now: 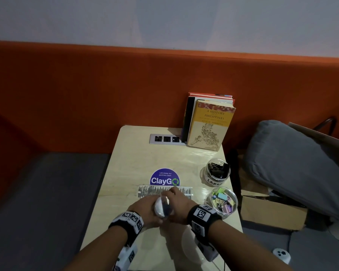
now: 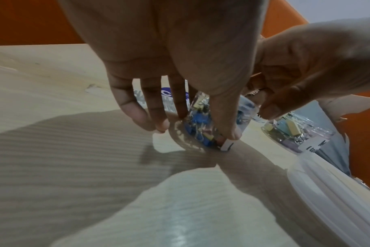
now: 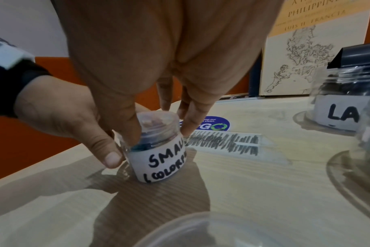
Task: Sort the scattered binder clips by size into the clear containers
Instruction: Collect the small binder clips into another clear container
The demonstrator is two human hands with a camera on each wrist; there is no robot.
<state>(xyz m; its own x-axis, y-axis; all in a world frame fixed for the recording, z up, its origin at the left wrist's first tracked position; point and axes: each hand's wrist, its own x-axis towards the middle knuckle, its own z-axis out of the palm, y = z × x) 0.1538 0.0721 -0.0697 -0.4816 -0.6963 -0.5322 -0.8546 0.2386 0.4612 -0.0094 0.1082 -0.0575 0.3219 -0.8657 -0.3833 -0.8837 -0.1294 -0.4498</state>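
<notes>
Clear, hard plastic and likely slick, the light small-clips jar (image 3: 158, 150) is standing on the tabletop (image 1: 125, 153), the left hand (image 3: 59, 117) gripping its wall while the right hand (image 1: 176, 200) is pinching its lid (image 3: 156, 122).

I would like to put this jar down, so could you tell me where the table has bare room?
Free: the table's left half, from the power strip to the ClayGo sticker. Crowded: the right edge, with the large-clip jar and pastel-clip jar, and the middle, where both hands hold the small jar.
</notes>
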